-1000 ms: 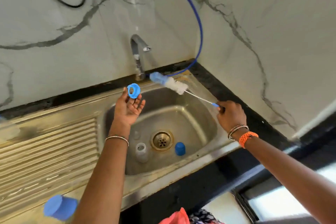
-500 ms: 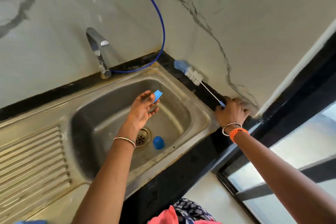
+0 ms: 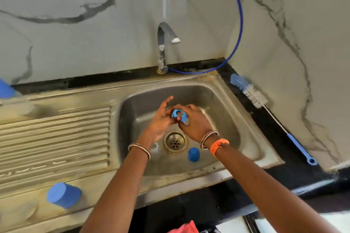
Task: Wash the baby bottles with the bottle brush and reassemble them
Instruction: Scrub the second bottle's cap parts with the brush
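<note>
Bottle parts lie scattered around our sink [image 3: 253, 149], so we judge the task somewhere in the middle. We hold a blue collar ring [image 3: 179, 116] over the basin between both hands: our left hand [image 3: 162, 119] pinches its near edge with thumb and curled fingers while the forefinger sticks out straight, and our right hand [image 3: 195, 121] wraps over its far side, fingers curled round it. Whether we are rubbing it clean or only turning it, we cannot tell.

Our bottle brush [image 3: 251, 96] lies on the dark counter to the right of the sink, bristles toward the back corner, well apart from both hands, so brushing looks paused or finished for this piece. A small blue cap [image 3: 193, 154] sits in the basin just beside the drain [image 3: 175, 142], and something pale and clear peeks out by our left wrist, too hidden to name. A blue cup-shaped cover [image 3: 63, 196] lies on its side on the draining board's front edge. The tap [image 3: 164, 43] is not visibly running. No assembled bottle shows anywhere, so rinsing the remaining parts and all the reassembly seem left to do.
</note>
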Demonstrator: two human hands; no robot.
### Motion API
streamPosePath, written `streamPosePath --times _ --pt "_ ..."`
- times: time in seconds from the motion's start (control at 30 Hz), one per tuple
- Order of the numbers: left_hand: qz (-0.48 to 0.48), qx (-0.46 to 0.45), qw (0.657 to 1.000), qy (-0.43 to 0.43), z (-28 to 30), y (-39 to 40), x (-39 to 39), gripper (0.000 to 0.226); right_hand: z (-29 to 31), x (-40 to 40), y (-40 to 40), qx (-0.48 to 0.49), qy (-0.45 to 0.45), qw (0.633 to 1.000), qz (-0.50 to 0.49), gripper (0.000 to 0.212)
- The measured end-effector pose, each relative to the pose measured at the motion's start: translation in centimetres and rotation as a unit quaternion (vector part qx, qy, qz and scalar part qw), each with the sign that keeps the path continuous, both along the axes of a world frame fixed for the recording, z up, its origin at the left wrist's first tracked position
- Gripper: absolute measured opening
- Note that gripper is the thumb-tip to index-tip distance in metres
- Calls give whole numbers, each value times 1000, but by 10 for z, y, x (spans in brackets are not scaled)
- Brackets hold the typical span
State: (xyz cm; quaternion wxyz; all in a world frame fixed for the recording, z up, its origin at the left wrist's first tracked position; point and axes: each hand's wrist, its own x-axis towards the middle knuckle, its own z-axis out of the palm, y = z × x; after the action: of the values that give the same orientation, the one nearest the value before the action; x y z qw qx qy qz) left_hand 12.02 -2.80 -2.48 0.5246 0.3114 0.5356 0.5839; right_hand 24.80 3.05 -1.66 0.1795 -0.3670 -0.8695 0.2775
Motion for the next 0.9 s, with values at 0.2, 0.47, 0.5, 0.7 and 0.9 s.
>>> streamPosePath --times 0.2,0.47,0.5,0.7,0.9 --pt "189 -85 977 54 -22 -17 -56 45 -41 -46 18 -32 -104 994 22 46" --pt "250 -160 954 -35 -54 -13 -90 26 -88 -112 62 4 -264 963 48 48" --pt "260 -182 947 -51 -63 -8 -91 22 -98 -120 64 -2 -276 960 49 48" --pt "317 -280 905 -55 -120 18 -90 33 -142 -137 65 -34 -297 953 52 54" --pt "155 -387 893 169 -159 35 -98 29 -150 -123 67 -49 -279 959 7 59"
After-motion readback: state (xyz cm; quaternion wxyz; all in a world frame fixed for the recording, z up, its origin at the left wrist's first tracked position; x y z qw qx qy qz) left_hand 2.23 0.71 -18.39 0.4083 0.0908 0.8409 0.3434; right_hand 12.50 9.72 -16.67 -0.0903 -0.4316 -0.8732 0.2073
